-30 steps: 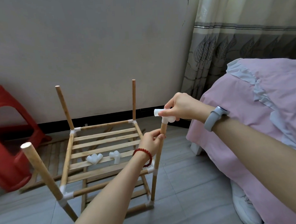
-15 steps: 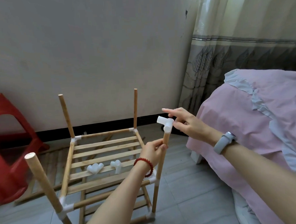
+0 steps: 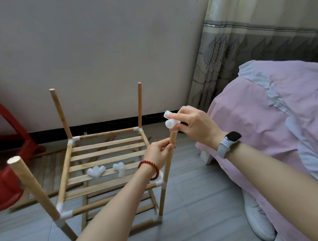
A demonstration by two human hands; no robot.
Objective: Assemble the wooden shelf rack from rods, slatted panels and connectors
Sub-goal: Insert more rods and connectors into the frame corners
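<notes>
The partly built wooden rack (image 3: 108, 149) stands on the floor, with a slatted panel between white corner connectors. Upright rods rise at its corners. My left hand (image 3: 159, 152) grips the near right rod (image 3: 167, 167) just below its top. My right hand (image 3: 192, 124) pinches a white connector (image 3: 170, 121) seated on that rod's top end. Two loose white connectors (image 3: 96, 171) (image 3: 120, 167) lie on the slats. The near left rod (image 3: 32, 186) has a bare top, as do the two far rods (image 3: 60, 113) (image 3: 140, 104).
A red plastic stool (image 3: 10, 161) stands at the left. A bed with a pink cover (image 3: 262, 116) fills the right side, a white shoe (image 3: 259, 221) beside it. More slats and rods (image 3: 48, 160) lie on the floor behind the rack, by the wall.
My right hand, which had opened and drawn back from the connector half a second ago, has closed on it again atop the rod. My left hand stays on the rod.
</notes>
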